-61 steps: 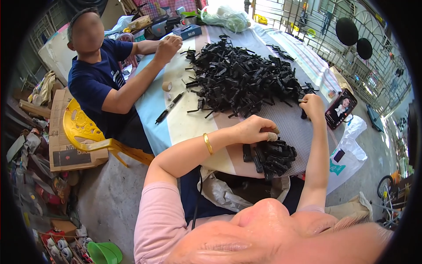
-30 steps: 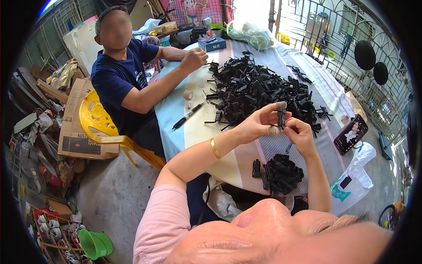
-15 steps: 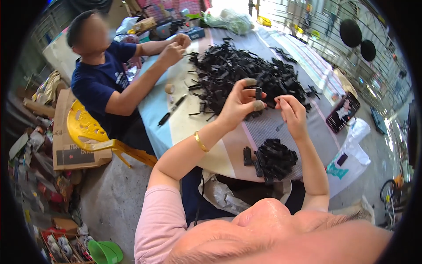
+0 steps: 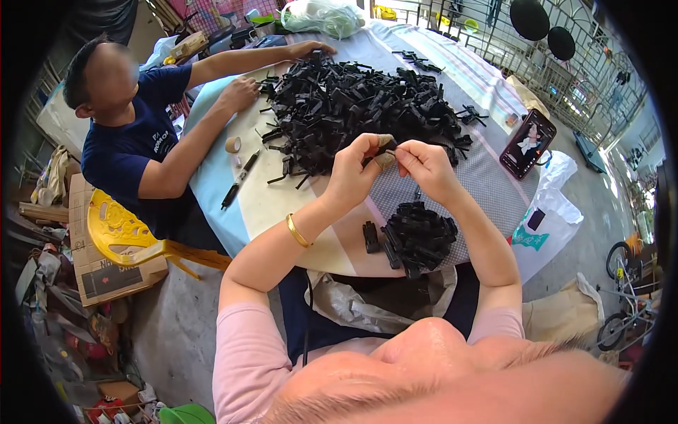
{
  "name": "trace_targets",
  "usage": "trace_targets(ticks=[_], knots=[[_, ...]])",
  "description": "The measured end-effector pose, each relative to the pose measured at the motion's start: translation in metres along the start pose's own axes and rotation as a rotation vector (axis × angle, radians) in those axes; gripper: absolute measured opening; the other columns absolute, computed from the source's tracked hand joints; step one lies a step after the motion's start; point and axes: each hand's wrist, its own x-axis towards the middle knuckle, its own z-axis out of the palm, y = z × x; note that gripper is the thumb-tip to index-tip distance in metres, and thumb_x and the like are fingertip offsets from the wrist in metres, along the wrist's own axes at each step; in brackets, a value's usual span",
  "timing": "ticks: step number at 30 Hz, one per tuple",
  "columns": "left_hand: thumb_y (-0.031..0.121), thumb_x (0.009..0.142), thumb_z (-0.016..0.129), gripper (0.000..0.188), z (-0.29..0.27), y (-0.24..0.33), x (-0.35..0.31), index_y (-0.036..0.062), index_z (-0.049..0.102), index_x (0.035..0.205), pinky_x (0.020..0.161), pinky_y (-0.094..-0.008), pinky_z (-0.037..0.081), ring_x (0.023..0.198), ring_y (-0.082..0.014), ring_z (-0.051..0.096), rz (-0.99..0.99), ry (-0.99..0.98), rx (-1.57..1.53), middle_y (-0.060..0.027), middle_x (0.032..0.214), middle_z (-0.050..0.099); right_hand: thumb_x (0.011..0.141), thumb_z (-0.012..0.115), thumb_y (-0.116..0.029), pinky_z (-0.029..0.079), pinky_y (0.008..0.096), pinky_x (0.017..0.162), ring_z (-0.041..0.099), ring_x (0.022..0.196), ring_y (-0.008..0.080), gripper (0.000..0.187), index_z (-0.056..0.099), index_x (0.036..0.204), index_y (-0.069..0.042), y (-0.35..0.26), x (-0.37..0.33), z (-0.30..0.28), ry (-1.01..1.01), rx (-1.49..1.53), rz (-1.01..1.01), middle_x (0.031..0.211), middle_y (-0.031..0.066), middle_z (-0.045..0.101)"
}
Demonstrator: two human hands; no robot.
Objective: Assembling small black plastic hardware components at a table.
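Observation:
My left hand [image 4: 349, 174], with tan wraps on its thumb and index fingertips, grips a small black plastic part [image 4: 387, 145] over the near edge of a large heap of similar black parts [image 4: 346, 99]. Against that part, my right hand [image 4: 429, 168] has thumb and index finger pinched together. Whatever lies between them is too small to make out. A slim greyish thing [image 4: 417, 191] shows just below my right hand; I cannot tell whether it is held. Closer to me on the cloth sits a smaller pile of black parts [image 4: 421, 237], with a single part [image 4: 371, 237] at its left.
Across the left side of the table a co-worker's hands [image 4: 244, 94] rest by the heap. A marker [image 4: 239, 181] and a tape roll [image 4: 233, 144] lie left. To the right are a lit phone [image 4: 528, 145] and a white plastic bag [image 4: 554, 201]. A yellow chair [image 4: 123, 226] stands at left.
My right hand has come up and left to meet the black part in my left hand. The co-worker's hands have parted, one reaching to the heap's far edge. The whole view has shifted.

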Motion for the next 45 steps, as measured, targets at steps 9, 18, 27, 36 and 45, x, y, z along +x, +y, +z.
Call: trace_targets(ticks=[9, 18, 27, 36, 45], knots=[[-0.004, 0.077, 0.059, 0.020, -0.002, 0.007, -0.003, -0.0025, 0.054, 0.096, 0.072, -0.0225, 0.048, 0.079, -0.0101, 0.058, 0.151, 0.036, 0.220, -0.0069, 0.088, 0.062, 0.087, 0.050, -0.013, 0.039, 0.0188, 0.050, 0.050, 0.055, 0.0064, 0.018, 0.059, 0.081, 0.002, -0.005, 0.001, 0.000, -0.099, 0.308, 0.331, 0.061, 0.0003, 0.056], [0.008, 0.091, 0.042, 0.025, -0.011, 0.015, 0.014, 0.0030, 0.043, 0.115, 0.083, -0.0314, 0.048, 0.097, -0.0218, 0.057, -0.332, -0.046, -0.794, -0.0158, 0.108, 0.054, 0.071, 0.067, 0.001, 0.042, 0.0194, 0.052, 0.054, 0.062, 0.0068, 0.012, 0.061, 0.081, 0.000, -0.015, 0.005, -0.019, 0.095, -0.189, -0.278, 0.076, 0.0043, 0.058], [0.004, 0.088, 0.044, 0.035, -0.008, 0.014, 0.004, -0.0003, 0.040, 0.123, 0.082, -0.0283, 0.047, 0.093, -0.0151, 0.056, -0.376, -0.256, -0.465, -0.0085, 0.102, 0.054, 0.074, 0.065, 0.000, 0.045, 0.0188, 0.055, 0.056, 0.063, 0.0066, 0.011, 0.059, 0.082, 0.001, -0.008, 0.001, -0.009, 0.145, -0.014, -0.196, 0.071, 0.0038, 0.059], [-0.004, 0.082, 0.051, 0.039, 0.000, 0.006, 0.005, -0.0036, 0.040, 0.119, 0.082, -0.0279, 0.048, 0.092, -0.0158, 0.057, -0.189, -0.197, -0.276, -0.0106, 0.101, 0.056, 0.085, 0.056, -0.015, 0.038, 0.0163, 0.048, 0.048, 0.055, 0.0033, 0.016, 0.059, 0.086, 0.000, 0.004, 0.007, -0.003, 0.047, 0.324, 0.161, 0.068, 0.0015, 0.057], [-0.003, 0.081, 0.054, 0.031, 0.001, 0.003, 0.002, -0.0035, 0.045, 0.110, 0.072, -0.0234, 0.049, 0.083, -0.0114, 0.057, -0.126, -0.077, -0.224, -0.0088, 0.096, 0.059, 0.088, 0.052, -0.018, 0.027, 0.0143, 0.040, 0.038, 0.046, 0.0002, 0.020, 0.062, 0.094, -0.001, 0.000, 0.005, 0.000, -0.040, 0.349, 0.226, 0.060, -0.0005, 0.054]])
